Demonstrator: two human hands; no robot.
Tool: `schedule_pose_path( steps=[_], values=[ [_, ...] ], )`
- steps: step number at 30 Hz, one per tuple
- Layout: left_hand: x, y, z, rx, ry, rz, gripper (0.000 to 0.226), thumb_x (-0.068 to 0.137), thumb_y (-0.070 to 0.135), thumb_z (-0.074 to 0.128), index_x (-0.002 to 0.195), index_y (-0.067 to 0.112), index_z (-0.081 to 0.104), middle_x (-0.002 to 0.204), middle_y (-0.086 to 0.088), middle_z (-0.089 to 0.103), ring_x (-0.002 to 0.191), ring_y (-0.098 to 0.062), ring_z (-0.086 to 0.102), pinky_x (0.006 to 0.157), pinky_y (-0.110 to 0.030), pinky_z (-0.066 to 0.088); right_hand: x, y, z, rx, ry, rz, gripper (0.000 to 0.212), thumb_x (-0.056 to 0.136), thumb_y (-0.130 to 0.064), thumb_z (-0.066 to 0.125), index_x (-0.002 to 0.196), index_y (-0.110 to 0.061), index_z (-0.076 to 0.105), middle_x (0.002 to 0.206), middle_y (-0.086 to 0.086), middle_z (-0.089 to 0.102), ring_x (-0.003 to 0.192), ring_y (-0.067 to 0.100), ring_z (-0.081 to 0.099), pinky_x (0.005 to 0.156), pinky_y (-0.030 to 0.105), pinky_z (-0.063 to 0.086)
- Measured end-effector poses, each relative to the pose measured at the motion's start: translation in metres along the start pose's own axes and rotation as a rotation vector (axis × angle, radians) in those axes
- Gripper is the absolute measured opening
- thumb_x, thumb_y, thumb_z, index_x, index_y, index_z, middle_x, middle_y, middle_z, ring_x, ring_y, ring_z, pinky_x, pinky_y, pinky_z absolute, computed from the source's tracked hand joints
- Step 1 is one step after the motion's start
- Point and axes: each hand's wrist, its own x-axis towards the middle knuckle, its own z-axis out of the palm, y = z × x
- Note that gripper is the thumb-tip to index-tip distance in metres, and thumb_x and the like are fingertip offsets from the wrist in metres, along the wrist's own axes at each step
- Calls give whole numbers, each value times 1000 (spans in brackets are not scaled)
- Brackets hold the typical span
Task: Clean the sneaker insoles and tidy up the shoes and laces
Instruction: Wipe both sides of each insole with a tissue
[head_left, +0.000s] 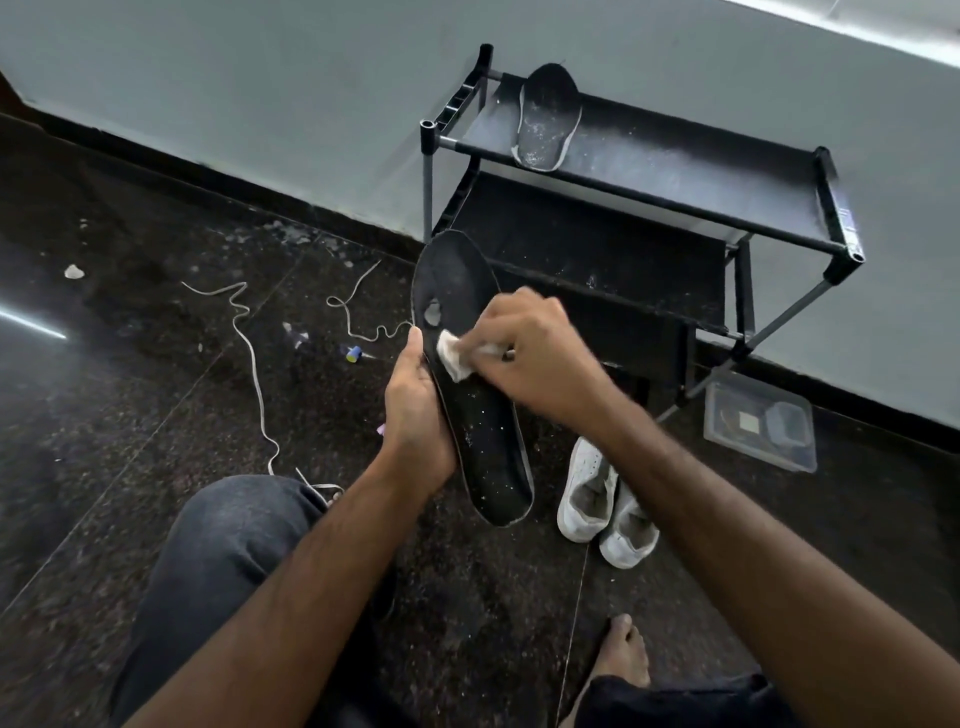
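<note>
The left hand (415, 410) grips the black insole (480, 410). The right hand (540, 353) pinches a white cloth (452, 358) against it.

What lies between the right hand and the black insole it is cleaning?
A white cloth, pressed by the right hand onto the insole, in the head view.

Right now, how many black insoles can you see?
2. One insole is held in the left hand while the right hand wipes it; the other insole lies on the rack's top shelf.
</note>
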Motion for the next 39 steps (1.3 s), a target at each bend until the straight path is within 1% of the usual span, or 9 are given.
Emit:
schedule_pose_path(
  steps=[5, 8, 14, 18, 22, 26, 32, 35, 39],
  values=[
    [0, -1, -4, 54, 37, -5, 71, 105, 58, 22, 133, 6, 62, 131, -24, 66, 118, -34, 65, 92, -50, 53, 6, 22, -9, -518, 189, 82, 8, 89, -26, 74, 83, -22, 78, 81, -4, 62, 84, 20, 54, 81, 38, 36],
    [2, -1, -3, 60, 44, 22, 69, 105, 57, 24, 130, 7, 64, 124, -21, 70, 115, -33, 67, 93, -54, 54, 10, 16, -21, -393, 318, 179, 11, 93, -29, 70, 91, -24, 79, 87, -6, 64, 89, 15, 53, 84, 31, 25],
    [-2, -3, 1, -22, -6, -49, 70, 102, 61, 36, 133, 3, 61, 131, -24, 65, 121, -32, 65, 103, -44, 52, -9, -9, 15, -326, 18, -137, 15, 96, -29, 61, 93, -27, 76, 90, -7, 61, 90, 17, 54, 84, 39, 36],
    [2, -3, -4, 75, 62, -19, 67, 102, 61, 33, 130, 9, 65, 124, -21, 70, 105, -28, 69, 90, -46, 56, -3, 22, -1, -682, 129, 15, 6, 87, -21, 69, 83, -22, 74, 80, -4, 58, 86, 23, 55, 80, 41, 35],
    [4, -4, -4, 114, 63, 11, 71, 103, 63, 29, 133, 9, 63, 124, -23, 69, 111, -32, 68, 93, -50, 56, -3, 20, -17, -455, 306, 214, 14, 94, -30, 67, 86, -26, 78, 86, -8, 64, 88, 16, 53, 85, 34, 27],
    [-2, -4, -1, 34, -11, -8, 76, 104, 62, 24, 124, 0, 64, 115, -22, 73, 108, -30, 72, 88, -40, 60, -9, -19, 15, -68, 43, 52, 16, 94, -28, 66, 100, -33, 79, 94, -14, 65, 96, 11, 53, 89, 37, 31],
    [2, -7, -5, 65, -43, -3, 77, 102, 66, 19, 139, 12, 58, 132, -15, 67, 117, -29, 65, 91, -48, 56, -4, 8, 8, -566, 283, 136, 20, 100, -35, 57, 91, -30, 75, 86, -9, 60, 90, 18, 51, 86, 38, 30],
    [3, -7, -3, 62, -61, 6, 77, 103, 65, 17, 137, 11, 59, 133, -16, 67, 121, -30, 64, 96, -46, 54, -5, 2, 7, -458, 364, 171, 20, 98, -33, 61, 86, -30, 77, 84, -11, 62, 89, 16, 51, 86, 35, 26],
    [-1, -6, -4, 7, -61, -32, 81, 104, 64, 16, 136, 0, 56, 131, -23, 65, 125, -31, 63, 100, -38, 54, -20, -20, 32, -183, 183, 158, 16, 96, -25, 64, 91, -28, 79, 87, -12, 61, 87, 12, 48, 83, 37, 36]
  ],
)
